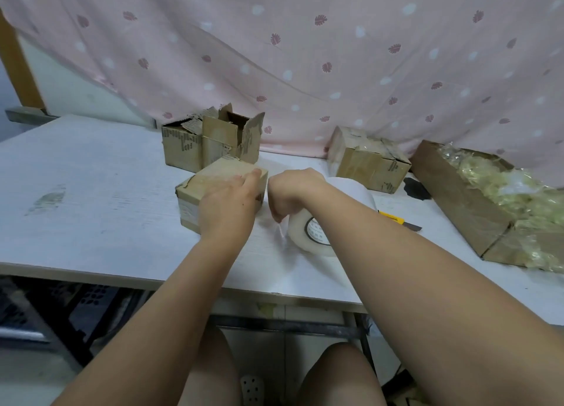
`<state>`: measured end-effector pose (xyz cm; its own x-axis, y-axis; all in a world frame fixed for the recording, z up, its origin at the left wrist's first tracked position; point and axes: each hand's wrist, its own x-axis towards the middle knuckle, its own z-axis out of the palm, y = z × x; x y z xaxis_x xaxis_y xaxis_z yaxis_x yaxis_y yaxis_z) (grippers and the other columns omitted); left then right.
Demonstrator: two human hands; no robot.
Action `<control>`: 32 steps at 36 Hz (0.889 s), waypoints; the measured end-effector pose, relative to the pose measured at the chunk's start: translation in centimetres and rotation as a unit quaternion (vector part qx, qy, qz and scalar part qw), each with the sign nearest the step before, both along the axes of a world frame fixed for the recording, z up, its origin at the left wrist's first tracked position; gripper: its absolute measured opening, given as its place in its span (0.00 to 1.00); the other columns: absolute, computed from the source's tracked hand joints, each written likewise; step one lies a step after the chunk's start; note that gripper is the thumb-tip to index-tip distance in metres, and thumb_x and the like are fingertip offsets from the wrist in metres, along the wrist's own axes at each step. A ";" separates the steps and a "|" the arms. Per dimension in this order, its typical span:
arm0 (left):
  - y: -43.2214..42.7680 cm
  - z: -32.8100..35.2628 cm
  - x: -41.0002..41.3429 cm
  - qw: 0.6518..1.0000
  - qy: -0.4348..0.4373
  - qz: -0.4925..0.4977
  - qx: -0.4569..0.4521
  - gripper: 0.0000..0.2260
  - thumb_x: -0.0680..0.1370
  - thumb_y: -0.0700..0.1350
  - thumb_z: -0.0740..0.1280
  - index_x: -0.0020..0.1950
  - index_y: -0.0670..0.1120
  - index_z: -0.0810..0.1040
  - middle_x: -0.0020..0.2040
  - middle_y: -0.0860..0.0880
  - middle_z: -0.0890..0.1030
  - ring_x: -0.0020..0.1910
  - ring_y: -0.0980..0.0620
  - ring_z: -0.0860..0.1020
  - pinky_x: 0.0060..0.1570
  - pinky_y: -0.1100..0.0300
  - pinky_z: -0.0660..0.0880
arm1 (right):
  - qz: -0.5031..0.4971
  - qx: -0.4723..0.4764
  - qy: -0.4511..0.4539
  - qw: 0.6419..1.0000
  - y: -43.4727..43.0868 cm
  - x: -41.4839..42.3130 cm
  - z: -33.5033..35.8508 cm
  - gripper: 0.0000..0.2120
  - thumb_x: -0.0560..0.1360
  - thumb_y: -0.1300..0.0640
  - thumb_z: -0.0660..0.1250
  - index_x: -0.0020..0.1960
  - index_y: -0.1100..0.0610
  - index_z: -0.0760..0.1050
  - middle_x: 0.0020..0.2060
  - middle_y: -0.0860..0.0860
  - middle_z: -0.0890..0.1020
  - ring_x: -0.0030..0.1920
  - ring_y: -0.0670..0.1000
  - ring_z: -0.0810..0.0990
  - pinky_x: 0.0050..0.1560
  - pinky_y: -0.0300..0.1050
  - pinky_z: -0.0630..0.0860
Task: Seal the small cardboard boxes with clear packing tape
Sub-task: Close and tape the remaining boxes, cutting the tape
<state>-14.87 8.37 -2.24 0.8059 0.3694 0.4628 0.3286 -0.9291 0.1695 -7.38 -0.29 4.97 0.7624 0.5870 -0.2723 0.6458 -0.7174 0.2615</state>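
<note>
Sitting near the middle of the table (91, 192), the small box (213, 180) has its flaps down, and bands of tape already show on its near left corner. The left hand (227, 201) lies flat on the lid with its fingers straight, pressing it down. Just to the right of the box, the right hand (290, 192) is curled, and its fingertips seem to pinch the loose tape end (282, 231), which comes off the tape roll (308, 231) standing on edge under the forearm.

The likeliest trouble is the thin clear strip folding back and sticking to itself or to the fingers, since it hangs slack and crumpled. It could also catch on the table before it reaches the cardboard. If the left hand lifts early, the flaps may spring up and the seam may close crooked. The roll could tip or roll away when pulled.

A yellow knife (396, 219) lies behind the right forearm with its blade out, so a blind reach for it risks a cut. Farther off are two open boxes (213, 137), a taped box (369, 161) and a big carton of shredded filler (457, 198).
</note>
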 end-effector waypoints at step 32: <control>-4.1 -2.4 -2.6 0.693 -0.138 -0.099 -0.701 0.16 0.79 0.49 0.68 0.63 0.42 0.75 0.52 0.50 0.81 0.52 0.54 0.80 0.52 0.63 0.76 | -0.012 0.108 -0.011 0.994 -2.5 -0.7 0.8 0.11 0.76 0.51 0.69 0.58 0.50 0.79 0.51 0.48 0.82 0.54 0.53 0.79 0.50 0.47 0.73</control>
